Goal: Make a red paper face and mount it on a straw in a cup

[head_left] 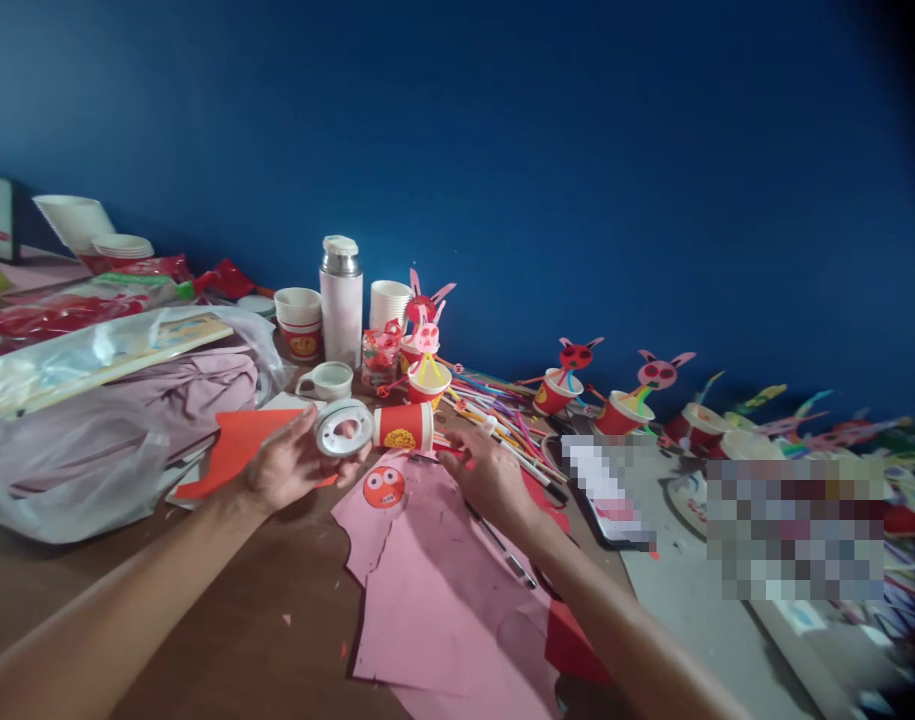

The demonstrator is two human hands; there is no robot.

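My left hand (288, 462) grips a white ring-shaped roll of tape (324, 432), its flat side facing me and a fingertip showing through the hole. Just right of the roll, a red paper cup (416, 427) with a yellow print lies on its side. My right hand (481, 468) is beside the cup, fingers bent together over some thin red and dark items; what they hold is hidden. Below both hands lie pink paper sheets (427, 610), with a round red paper face (384, 488) on top. A pen (506, 550) rests by my right wrist.
Paper-cup figures with rabbit-like heads (429, 335) stand behind the hands and along the right. Colored pipe cleaners (528, 430) and a phone (607, 495) lie right. A thermos (341, 310), a mug (329, 381) and plastic bags (74, 500) are at the back and left.
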